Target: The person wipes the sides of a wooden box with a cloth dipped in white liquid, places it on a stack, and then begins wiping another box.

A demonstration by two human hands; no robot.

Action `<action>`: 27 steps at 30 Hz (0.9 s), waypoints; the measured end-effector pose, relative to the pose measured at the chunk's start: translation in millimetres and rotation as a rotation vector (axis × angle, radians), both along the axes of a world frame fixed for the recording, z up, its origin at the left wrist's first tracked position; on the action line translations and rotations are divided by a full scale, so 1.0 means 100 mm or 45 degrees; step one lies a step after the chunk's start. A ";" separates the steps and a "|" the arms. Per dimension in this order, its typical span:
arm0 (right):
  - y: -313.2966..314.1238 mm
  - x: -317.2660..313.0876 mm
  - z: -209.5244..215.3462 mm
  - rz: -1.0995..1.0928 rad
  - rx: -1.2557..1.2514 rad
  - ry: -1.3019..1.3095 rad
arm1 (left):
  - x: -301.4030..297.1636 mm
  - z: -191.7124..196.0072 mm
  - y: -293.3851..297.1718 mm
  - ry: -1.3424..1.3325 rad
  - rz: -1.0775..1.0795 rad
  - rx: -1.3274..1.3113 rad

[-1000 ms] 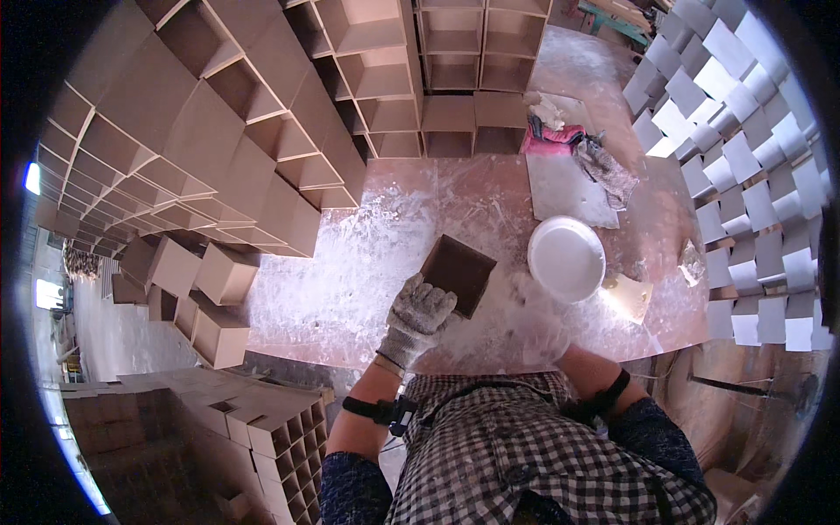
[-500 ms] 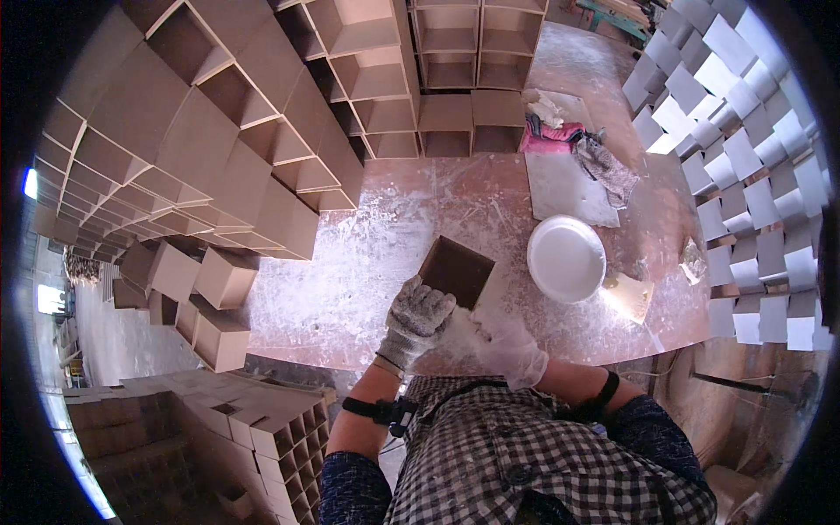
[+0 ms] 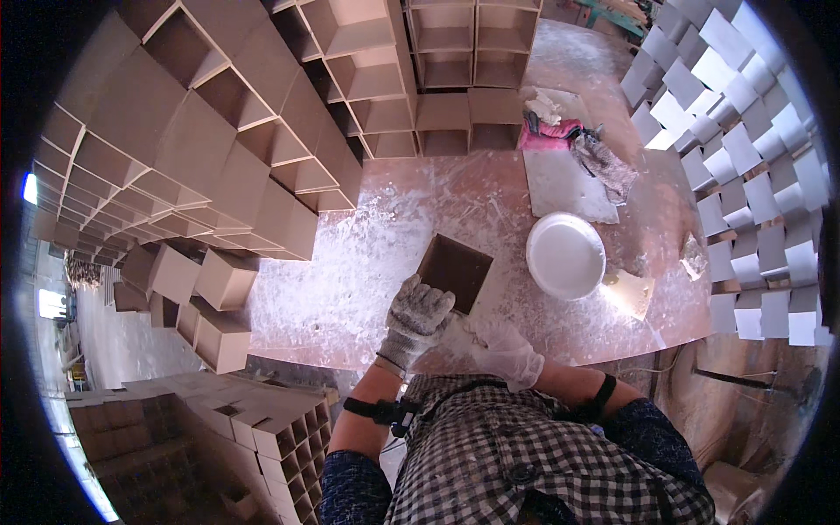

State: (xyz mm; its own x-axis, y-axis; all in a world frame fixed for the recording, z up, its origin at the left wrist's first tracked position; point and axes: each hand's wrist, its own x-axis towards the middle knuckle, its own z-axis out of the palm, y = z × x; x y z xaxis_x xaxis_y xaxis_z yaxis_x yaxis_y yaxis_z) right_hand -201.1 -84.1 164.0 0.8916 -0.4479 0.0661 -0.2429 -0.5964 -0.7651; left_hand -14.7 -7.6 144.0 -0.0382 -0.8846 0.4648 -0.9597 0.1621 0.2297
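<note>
A small open-topped brown box (image 3: 457, 273) stands tilted in front of me, its dark hollow facing up. My left hand (image 3: 418, 313), in a grey knitted glove, is closed on the box's near left edge. At the box's near side is my right hand (image 3: 507, 352), in a thin whitish glove. Its fingers point toward the box's near wall, but they are blurred and partly lost against the pale surface, so their grip is unclear. To the right of the box sits a round white tub (image 3: 567, 255) with a smooth white inside.
Brown boxes (image 3: 254, 140) are stacked high at left and back. Loose boxes (image 3: 219, 332) lean at the left edge of the powdery table (image 3: 350, 289). A pale board (image 3: 560, 192) bears rags (image 3: 604, 166). Rows of whitish boxes (image 3: 761, 184) line the right.
My right hand has shifted slightly down and left by the box's near side. The left hand keeps its hold on the box, which has barely moved.
</note>
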 end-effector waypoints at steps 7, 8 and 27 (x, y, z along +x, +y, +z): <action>-0.41 -0.32 0.54 -0.579 1.041 0.419 | -0.09 -0.66 0.10 -0.338 0.225 0.298; -0.45 -0.40 0.47 -0.583 1.033 0.408 | -0.10 -0.85 0.06 -0.422 0.317 0.456; -0.96 -0.16 0.35 -0.428 1.262 -0.228 | 0.08 0.29 0.04 -0.250 -0.192 0.232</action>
